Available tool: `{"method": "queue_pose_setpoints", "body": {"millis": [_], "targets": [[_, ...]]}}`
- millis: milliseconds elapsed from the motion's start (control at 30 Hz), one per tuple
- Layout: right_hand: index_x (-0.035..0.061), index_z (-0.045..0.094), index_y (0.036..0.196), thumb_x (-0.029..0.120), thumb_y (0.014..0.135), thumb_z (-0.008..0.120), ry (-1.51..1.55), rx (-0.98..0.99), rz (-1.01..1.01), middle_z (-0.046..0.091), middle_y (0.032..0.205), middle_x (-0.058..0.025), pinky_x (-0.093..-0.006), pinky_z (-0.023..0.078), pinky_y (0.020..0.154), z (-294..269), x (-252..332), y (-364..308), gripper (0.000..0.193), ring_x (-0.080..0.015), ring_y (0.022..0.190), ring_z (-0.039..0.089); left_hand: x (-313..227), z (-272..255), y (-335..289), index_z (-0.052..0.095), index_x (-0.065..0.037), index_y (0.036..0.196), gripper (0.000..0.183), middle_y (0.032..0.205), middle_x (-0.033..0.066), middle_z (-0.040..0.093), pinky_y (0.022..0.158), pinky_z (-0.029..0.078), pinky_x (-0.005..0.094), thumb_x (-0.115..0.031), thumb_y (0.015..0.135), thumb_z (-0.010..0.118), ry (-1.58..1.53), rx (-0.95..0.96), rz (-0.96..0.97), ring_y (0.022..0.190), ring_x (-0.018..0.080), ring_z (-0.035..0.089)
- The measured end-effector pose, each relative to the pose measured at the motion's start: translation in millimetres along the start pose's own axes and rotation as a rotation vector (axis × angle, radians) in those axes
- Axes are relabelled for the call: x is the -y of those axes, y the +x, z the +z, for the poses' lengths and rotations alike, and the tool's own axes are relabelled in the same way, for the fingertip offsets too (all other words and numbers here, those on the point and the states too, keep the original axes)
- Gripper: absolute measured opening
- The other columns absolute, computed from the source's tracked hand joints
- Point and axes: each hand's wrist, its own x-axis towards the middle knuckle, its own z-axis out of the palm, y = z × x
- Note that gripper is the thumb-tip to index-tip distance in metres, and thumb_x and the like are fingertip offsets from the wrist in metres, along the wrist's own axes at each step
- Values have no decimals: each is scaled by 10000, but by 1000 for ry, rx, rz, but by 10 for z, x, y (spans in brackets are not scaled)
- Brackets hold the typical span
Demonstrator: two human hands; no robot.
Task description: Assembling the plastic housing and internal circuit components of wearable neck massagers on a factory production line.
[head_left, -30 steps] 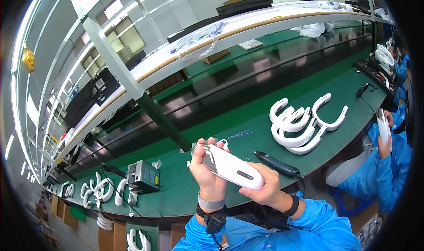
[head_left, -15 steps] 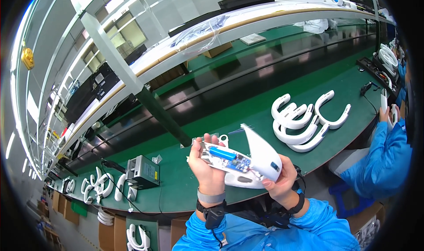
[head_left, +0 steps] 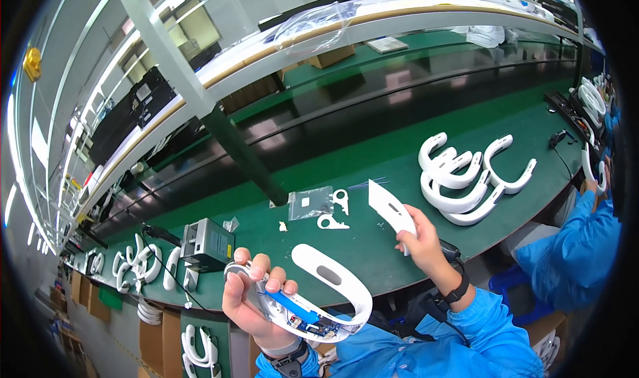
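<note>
Half a second ago the white cover still lay against the curved device between both hands; now it has come away. The right hand [head_left: 421,243] holds that flat white cover piece [head_left: 391,208] lifted up and to the right, fingers closed round its lower end, well apart from the rest. The left hand [head_left: 256,298] stays wrapped around the open U-shaped white housing [head_left: 326,291], thumb and fingers pinching near its left end, where a blue part and a small circuit board [head_left: 313,325] show inside (the cover's removal exposed them).

Both hands hover above the near edge of the green surface [head_left: 373,158]. Between them and the pile of white curved housings [head_left: 466,178] at right lies bare green room. Just beyond the left hand sit a grey box unit [head_left: 208,243], a clear plastic bag [head_left: 311,203] and two small white brackets [head_left: 336,211]. A neighbour's blue sleeve [head_left: 579,245] borders the right edge.
</note>
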Motion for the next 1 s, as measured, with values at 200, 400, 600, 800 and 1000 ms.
{"method": "queue_pose_setpoints", "body": {"millis": [200,400,600,800,1000], "targets": [[9,515,1334,69,780,633,-1051,25,-461,644,997,-164,-410,543,713,319,-315,170,569,-342,869,653,-162,65,-271,430,-121,1160,257,917,65,553,703,547,481,-262,973,536,38,-123,121,769,227,614],[-27,528,1311,67,774,666,-1337,43,-461,590,1091,-174,-431,504,907,331,-591,304,562,-354,1067,554,-336,77,-200,429,-126,1212,307,893,50,514,738,517,469,-243,953,546,-9,-158,72,772,216,561],[-37,552,1283,226,883,703,-115,745,-112,639,1223,-159,-373,405,1051,694,387,-354,502,-247,1197,568,-224,-19,152,500,-139,1196,262,948,74,568,756,546,477,-225,954,552,-57,-173,-131,809,255,604],[-72,473,1255,46,868,696,-119,696,-53,685,952,-130,-296,549,759,993,720,-1157,461,-155,854,669,93,-246,437,496,-112,1291,434,1060,107,610,778,568,437,-445,1014,477,1,-126,-342,913,265,640],[-53,433,1298,15,903,648,86,520,13,666,978,-110,-271,533,787,841,661,-1220,455,-137,884,652,415,-280,12,355,26,1444,817,1393,264,493,1041,451,483,-647,982,322,363,69,-357,1274,384,517]]}}
